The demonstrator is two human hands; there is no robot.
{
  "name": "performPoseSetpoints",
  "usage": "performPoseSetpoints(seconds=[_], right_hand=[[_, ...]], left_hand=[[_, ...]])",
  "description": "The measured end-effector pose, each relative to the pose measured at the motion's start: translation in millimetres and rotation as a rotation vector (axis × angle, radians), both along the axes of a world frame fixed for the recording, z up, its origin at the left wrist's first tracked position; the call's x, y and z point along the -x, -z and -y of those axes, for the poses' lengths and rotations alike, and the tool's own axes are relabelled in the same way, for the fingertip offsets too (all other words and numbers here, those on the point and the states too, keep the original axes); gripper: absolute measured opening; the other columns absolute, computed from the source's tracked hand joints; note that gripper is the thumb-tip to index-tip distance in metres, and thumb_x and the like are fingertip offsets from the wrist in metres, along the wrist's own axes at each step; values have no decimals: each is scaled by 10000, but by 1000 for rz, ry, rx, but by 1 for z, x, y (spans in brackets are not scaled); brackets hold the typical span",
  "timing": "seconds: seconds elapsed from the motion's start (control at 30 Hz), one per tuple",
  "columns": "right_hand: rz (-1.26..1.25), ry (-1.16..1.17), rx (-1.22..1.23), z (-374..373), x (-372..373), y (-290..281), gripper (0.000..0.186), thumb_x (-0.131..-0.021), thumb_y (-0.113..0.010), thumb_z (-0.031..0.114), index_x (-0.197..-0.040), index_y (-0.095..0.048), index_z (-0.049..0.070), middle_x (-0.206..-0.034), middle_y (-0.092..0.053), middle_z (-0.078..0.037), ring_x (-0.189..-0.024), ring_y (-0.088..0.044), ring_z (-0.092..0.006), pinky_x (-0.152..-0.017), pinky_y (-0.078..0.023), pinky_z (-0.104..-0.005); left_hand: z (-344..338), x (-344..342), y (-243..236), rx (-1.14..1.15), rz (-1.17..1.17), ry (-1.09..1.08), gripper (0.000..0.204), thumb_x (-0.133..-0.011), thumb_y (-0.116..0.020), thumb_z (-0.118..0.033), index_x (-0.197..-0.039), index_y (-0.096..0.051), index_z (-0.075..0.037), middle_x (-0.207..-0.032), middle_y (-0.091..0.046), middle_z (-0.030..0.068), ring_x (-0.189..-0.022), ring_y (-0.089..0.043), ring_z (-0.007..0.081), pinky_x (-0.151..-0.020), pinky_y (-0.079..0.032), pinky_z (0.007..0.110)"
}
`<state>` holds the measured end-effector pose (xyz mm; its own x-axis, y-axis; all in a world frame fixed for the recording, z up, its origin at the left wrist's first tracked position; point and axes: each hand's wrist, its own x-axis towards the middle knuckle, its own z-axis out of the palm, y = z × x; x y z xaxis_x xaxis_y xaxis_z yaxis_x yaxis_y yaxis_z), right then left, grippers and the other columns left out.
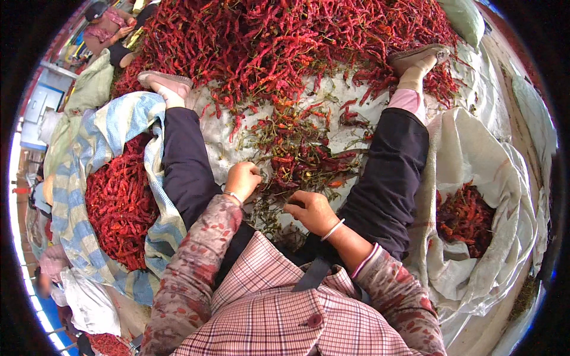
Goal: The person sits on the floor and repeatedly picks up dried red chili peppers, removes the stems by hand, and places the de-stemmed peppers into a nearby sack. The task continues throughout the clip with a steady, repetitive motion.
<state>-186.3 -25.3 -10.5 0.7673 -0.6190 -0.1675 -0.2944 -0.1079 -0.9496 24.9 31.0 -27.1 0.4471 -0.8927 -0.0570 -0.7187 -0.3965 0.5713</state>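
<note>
I sit on the ground with my legs spread around a small heap of dried red chillies and green stems [297, 151]. My left hand [242, 180] is curled at the near left edge of this heap, fingers closed on stems or chillies; what exactly it grips is hidden. My right hand [310, 209] rests at the heap's near edge, fingers bent and pinching something small that I cannot make out. A huge pile of red chillies [285, 35] fills the ground beyond my feet.
A striped blue and white sack [71, 196] at my left holds red chillies [119, 202]. A white sack [475, 154] at my right holds a smaller lot of chillies [464, 216]. Another person [105, 26] sits at the far left by the big pile.
</note>
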Motion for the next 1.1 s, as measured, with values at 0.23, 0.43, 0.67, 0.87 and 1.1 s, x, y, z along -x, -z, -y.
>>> performPoseSetpoints(seconds=[0.23,0.43,0.67,0.87,1.1], right_hand=[[-6,-1,62,2,6,5,234,-699,-638,220,-759,-582,1,-652,-568,-172,-618,-563,-315,-569,-448,-366],[20,0,36,-1,5,9,235,-695,-633,223,-735,-568,1,-640,-556,-178,-621,-555,-335,-566,-438,-389],[16,-4,69,0,3,-1,225,-691,-627,215,-741,-568,3,-648,-558,-181,-635,-551,-349,-577,-439,-387],[19,0,26,1,4,2,220,-693,-628,219,-745,-580,10,-648,-567,-172,-627,-559,-332,-578,-447,-378],[-15,-31,113,1,5,-4,222,-694,-628,223,-740,-584,10,-636,-563,-168,-621,-563,-325,-569,-447,-376]], left_hand=[[-24,0,-56,-54,-698,-269,111,-703,-622,-81,-705,-551,4,-568,-569,51,-477,-513,94,-475,-425,256],[-5,-1,-33,61,-196,-19,110,-689,-593,-90,-746,-561,-2,-648,-588,123,-565,-585,215,-529,-451,320],[20,-4,6,-303,324,38,148,-652,-570,-117,-755,-617,-22,-737,-587,190,-674,-566,335,-612,-449,383],[-2,-15,-13,-59,-28,-56,131,-628,-609,-124,-699,-615,-14,-669,-593,143,-599,-577,280,-585,-451,355],[5,-25,-11,-167,201,-51,148,-670,-551,-155,-736,-621,-43,-671,-589,156,-665,-572,331,-647,-449,414]])
